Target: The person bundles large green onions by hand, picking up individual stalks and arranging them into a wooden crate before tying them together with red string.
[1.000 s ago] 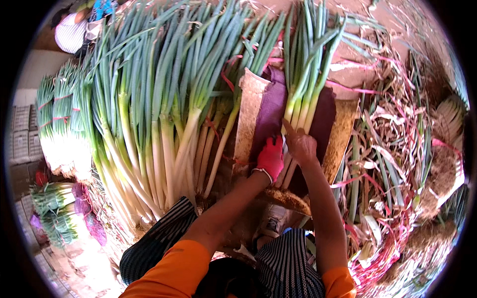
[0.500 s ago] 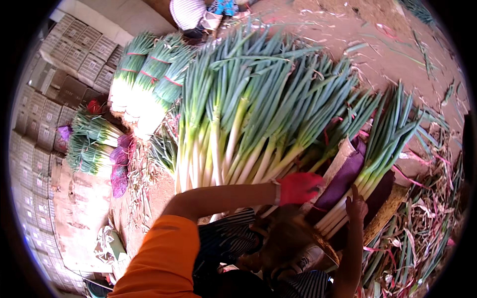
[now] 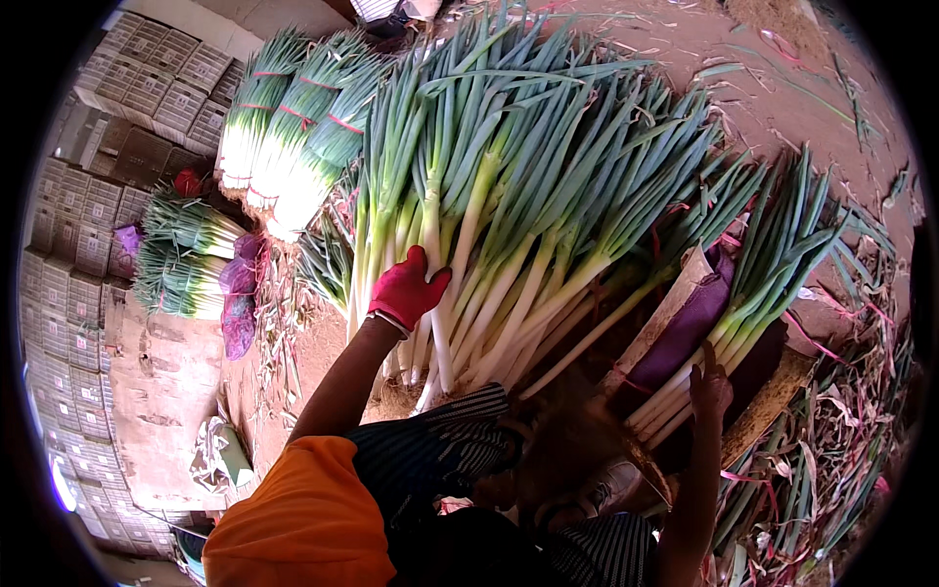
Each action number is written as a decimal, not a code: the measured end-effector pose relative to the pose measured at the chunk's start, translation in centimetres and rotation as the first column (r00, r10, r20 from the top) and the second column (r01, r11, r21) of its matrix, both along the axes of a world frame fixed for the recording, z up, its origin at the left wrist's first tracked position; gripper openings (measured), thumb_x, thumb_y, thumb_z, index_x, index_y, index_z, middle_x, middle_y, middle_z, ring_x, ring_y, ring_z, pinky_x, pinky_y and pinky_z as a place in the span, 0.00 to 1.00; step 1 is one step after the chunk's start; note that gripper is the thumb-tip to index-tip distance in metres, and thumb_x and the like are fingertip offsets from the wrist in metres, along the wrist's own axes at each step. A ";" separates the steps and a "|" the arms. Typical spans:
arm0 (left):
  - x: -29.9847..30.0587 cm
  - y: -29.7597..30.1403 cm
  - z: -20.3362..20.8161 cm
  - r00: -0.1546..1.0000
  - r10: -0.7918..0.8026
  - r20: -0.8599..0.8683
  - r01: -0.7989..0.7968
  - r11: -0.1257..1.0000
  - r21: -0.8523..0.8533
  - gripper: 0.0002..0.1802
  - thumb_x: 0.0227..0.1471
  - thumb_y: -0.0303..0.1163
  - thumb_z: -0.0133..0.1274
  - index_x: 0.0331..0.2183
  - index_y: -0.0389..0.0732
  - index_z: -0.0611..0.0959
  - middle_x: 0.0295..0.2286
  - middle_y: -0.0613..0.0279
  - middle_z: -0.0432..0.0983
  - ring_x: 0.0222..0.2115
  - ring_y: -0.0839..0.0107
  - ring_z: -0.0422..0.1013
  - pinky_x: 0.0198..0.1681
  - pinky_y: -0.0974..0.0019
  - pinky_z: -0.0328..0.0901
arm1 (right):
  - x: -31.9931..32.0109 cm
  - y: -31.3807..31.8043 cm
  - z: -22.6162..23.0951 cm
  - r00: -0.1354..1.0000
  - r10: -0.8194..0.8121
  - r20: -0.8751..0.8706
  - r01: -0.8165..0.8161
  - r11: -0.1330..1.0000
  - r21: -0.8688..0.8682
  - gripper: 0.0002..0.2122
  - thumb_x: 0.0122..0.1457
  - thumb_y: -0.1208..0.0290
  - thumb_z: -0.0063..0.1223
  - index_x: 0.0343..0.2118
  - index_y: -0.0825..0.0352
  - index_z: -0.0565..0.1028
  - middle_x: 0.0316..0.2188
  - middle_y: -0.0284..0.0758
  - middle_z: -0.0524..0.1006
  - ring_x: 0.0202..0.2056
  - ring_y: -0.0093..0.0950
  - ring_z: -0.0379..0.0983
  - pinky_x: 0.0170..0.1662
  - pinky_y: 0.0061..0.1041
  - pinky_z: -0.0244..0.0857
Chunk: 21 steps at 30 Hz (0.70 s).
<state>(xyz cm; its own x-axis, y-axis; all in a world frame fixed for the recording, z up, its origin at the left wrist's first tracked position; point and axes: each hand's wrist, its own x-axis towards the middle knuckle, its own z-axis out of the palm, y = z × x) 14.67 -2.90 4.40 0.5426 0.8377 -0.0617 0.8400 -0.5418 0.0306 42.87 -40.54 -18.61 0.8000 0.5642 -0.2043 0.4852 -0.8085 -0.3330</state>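
Note:
A big pile of long green onions (image 3: 489, 186) lies before me, dark leaves away and white stalks toward me. My left hand (image 3: 409, 290), in a red glove, is at the white stalks on the pile's left side. Its thumb and fingers are apart, and I see no stalk enclosed by them. To the right, a smaller bunch of green onions (image 3: 719, 339) lies slanted in a trough-like holder (image 3: 641, 344) lined with purple cloth. My bare right hand (image 3: 711, 389) rests against that bunch's stalks, forefinger stretched out; its other fingers are partly hidden.
Tied bundles of green onions (image 3: 293, 132) stand at the back left, with smaller bundles (image 3: 186, 259) beside a purple net bag (image 3: 238, 303). Stacked boxes (image 3: 73, 362) line the left wall. Leaf scraps and pink ties (image 3: 807, 460) litter the right. My striped-clad legs (image 3: 430, 440) are close below.
My left hand has swung left and away from me, from beside the holder to the large pile's stalks. My right hand stays at the smaller bunch. The whole view has shifted slightly.

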 end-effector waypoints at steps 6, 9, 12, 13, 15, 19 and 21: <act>0.6 -0.2 0.1 0.989 0.035 -0.141 -0.033 0.999 0.017 0.26 0.45 0.52 0.50 0.33 0.38 0.65 0.25 0.44 0.75 0.30 0.45 0.71 0.32 0.48 0.65 | 0.0 -0.5 -0.8 1.000 -0.004 0.028 0.003 1.000 0.022 0.28 0.53 0.60 0.51 0.57 0.41 0.57 0.31 0.42 0.72 0.28 0.41 0.73 0.28 0.40 0.68; 0.1 1.1 0.3 0.979 0.134 0.156 -0.108 0.981 -0.164 0.22 0.42 0.44 0.57 0.30 0.37 0.68 0.22 0.51 0.75 0.21 0.59 0.73 0.25 0.57 0.66 | -0.4 0.0 -0.9 0.999 -0.007 0.040 0.007 1.000 0.018 0.28 0.52 0.60 0.51 0.57 0.42 0.58 0.31 0.42 0.72 0.27 0.41 0.73 0.28 0.40 0.68; -1.1 3.6 -0.8 0.620 0.402 0.673 0.036 0.843 -0.537 0.12 0.46 0.30 0.56 0.28 0.37 0.69 0.18 0.57 0.71 0.16 0.65 0.70 0.18 0.62 0.66 | -0.9 0.7 -0.8 1.000 0.011 -0.003 -0.011 0.999 0.049 0.27 0.52 0.60 0.51 0.57 0.43 0.59 0.31 0.42 0.72 0.28 0.41 0.73 0.29 0.40 0.68; 1.4 2.1 0.7 0.537 0.510 0.672 0.084 0.761 -0.644 0.10 0.48 0.29 0.54 0.28 0.37 0.69 0.18 0.57 0.71 0.16 0.65 0.70 0.18 0.62 0.67 | -0.7 0.5 -0.2 1.000 -0.020 -0.008 0.020 0.999 0.041 0.27 0.52 0.61 0.51 0.56 0.43 0.60 0.31 0.42 0.72 0.28 0.41 0.73 0.30 0.40 0.68; 5.4 -0.9 4.2 0.424 0.629 0.652 0.210 0.631 -0.746 0.07 0.51 0.27 0.51 0.29 0.37 0.69 0.21 0.55 0.71 0.17 0.64 0.69 0.19 0.61 0.68 | -0.5 0.0 0.1 0.999 -0.032 0.012 0.031 0.997 0.078 0.26 0.51 0.61 0.51 0.56 0.44 0.60 0.31 0.42 0.72 0.28 0.41 0.73 0.30 0.40 0.68; 10.2 -4.5 6.1 0.459 0.483 0.746 0.373 0.657 -0.655 0.11 0.54 0.37 0.48 0.36 0.41 0.70 0.24 0.57 0.72 0.18 0.67 0.68 0.19 0.64 0.66 | -0.1 -1.0 -2.1 0.995 -0.021 0.097 0.009 0.992 0.123 0.27 0.51 0.62 0.50 0.57 0.46 0.58 0.31 0.41 0.73 0.27 0.38 0.74 0.26 0.39 0.68; 12.4 -5.9 5.9 0.470 0.477 0.743 0.451 0.594 -0.666 0.12 0.55 0.38 0.48 0.37 0.41 0.70 0.24 0.59 0.71 0.18 0.69 0.68 0.19 0.66 0.66 | 0.0 -1.3 -3.7 0.993 -0.014 0.120 0.006 0.997 0.072 0.25 0.53 0.60 0.45 0.57 0.47 0.59 0.31 0.41 0.73 0.27 0.36 0.74 0.24 0.40 0.69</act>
